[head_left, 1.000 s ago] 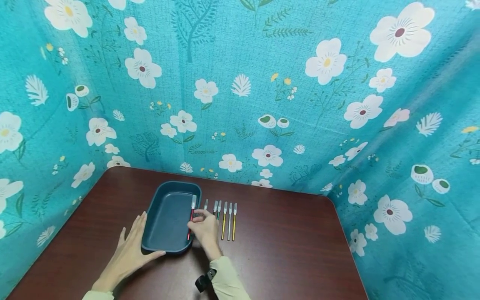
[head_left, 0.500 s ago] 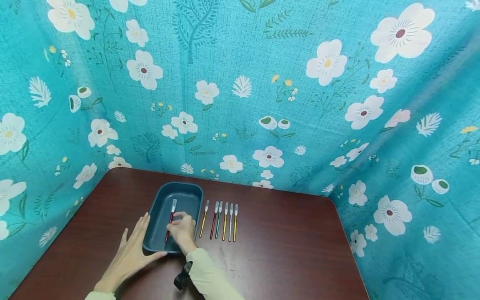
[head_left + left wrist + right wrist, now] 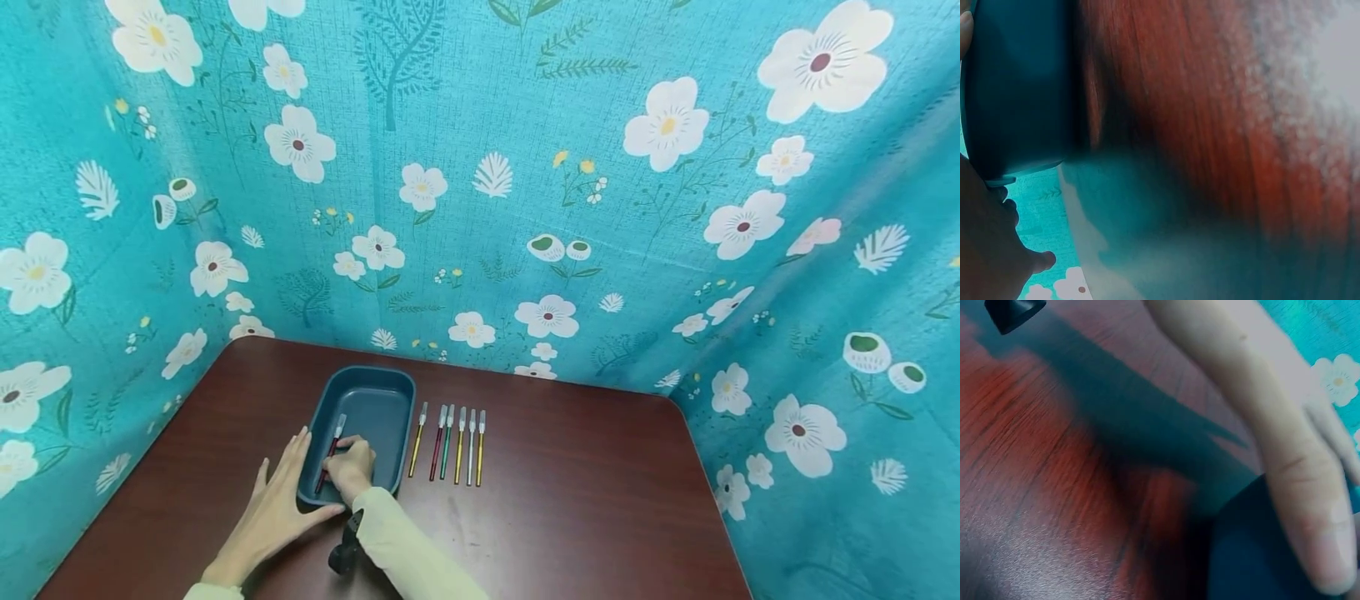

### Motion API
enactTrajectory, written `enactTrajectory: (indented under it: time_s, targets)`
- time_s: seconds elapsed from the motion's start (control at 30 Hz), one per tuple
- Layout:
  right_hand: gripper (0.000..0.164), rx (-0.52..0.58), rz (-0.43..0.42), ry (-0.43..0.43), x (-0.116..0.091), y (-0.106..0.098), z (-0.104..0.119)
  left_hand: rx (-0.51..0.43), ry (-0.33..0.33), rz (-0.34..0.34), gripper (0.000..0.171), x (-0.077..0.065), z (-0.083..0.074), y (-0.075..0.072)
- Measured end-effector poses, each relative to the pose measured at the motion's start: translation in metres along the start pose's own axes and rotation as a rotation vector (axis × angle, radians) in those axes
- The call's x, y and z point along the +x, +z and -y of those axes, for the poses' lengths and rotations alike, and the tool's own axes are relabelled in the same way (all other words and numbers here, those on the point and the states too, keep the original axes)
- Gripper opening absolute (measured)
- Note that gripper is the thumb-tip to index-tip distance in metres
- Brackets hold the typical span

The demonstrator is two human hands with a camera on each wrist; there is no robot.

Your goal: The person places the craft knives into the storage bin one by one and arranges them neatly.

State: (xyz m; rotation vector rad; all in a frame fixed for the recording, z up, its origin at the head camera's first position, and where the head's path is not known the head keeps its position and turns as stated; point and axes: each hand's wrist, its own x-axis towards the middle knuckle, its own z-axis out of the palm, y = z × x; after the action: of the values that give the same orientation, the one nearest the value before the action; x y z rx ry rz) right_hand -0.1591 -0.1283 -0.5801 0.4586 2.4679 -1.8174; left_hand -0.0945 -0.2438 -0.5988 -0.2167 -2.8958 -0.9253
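Observation:
A dark blue tray [image 3: 388,433] stands on the brown table. My left hand [image 3: 273,510] spreads along its left side, fingers straight and thumb at the near edge. Inside the tray, by the left wall, my right hand [image 3: 354,468] pinches a red craft knife [image 3: 333,446] with a clear cap pointing away from me. In the left wrist view, the tray's side [image 3: 1019,81] rises above part of my left hand [image 3: 988,244]. The right wrist view shows the thumb of my right hand [image 3: 1307,487] over the tray wall [image 3: 1241,550]; the knife is hidden there.
Right of the tray, several capped craft knives lie in a row on the table: a gold one [image 3: 417,446], a red one [image 3: 437,450], a green one [image 3: 446,450], a silver one [image 3: 471,454] and more gold. A blue flowered curtain [image 3: 480,208] surrounds the table [image 3: 585,483].
My right hand has carried the red craft knife left across the tray, from its right rim to beside the left wall. My left hand stays against the tray. The head view has shifted slightly.

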Motion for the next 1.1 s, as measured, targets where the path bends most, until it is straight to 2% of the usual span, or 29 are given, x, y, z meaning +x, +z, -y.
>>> enactTrajectory:
  time_s: [0.13, 0.37, 0.5, 0.6, 0.8, 0.97, 1.1]
  targets:
    - [0.029, -0.067, -0.03, -0.029, 0.001, 0.001, -0.002, 0.003, -0.004, -0.002, 0.129, 0.001, 0.0, 0.002]
    - [0.024, -0.071, -0.02, -0.044, 0.0, -0.001, 0.003, 0.003, 0.002, 0.005, 0.129, 0.004, -0.001, -0.001]
    - [0.02, -0.067, 0.016, -0.036, 0.0, -0.001, 0.002, 0.008, 0.003, 0.0, 0.13, 0.003, 0.0, 0.0]
    - [0.016, -0.02, 0.063, 0.003, 0.0, -0.004, -0.001, 0.004, -0.002, 0.001, 0.13, 0.002, 0.001, 0.002]
    - [0.014, -0.013, 0.095, 0.028, -0.001, -0.014, -0.001, -0.017, 0.003, -0.011, 0.129, 0.0, 0.001, 0.005]
    - [0.015, -0.068, 0.095, -0.037, -0.001, -0.026, 0.003, -0.02, 0.007, -0.027, 0.129, 0.001, 0.001, 0.003]
    - [0.016, -0.054, 0.124, -0.053, -0.001, -0.037, 0.007, -0.013, -0.007, -0.013, 0.129, 0.001, -0.001, 0.002]
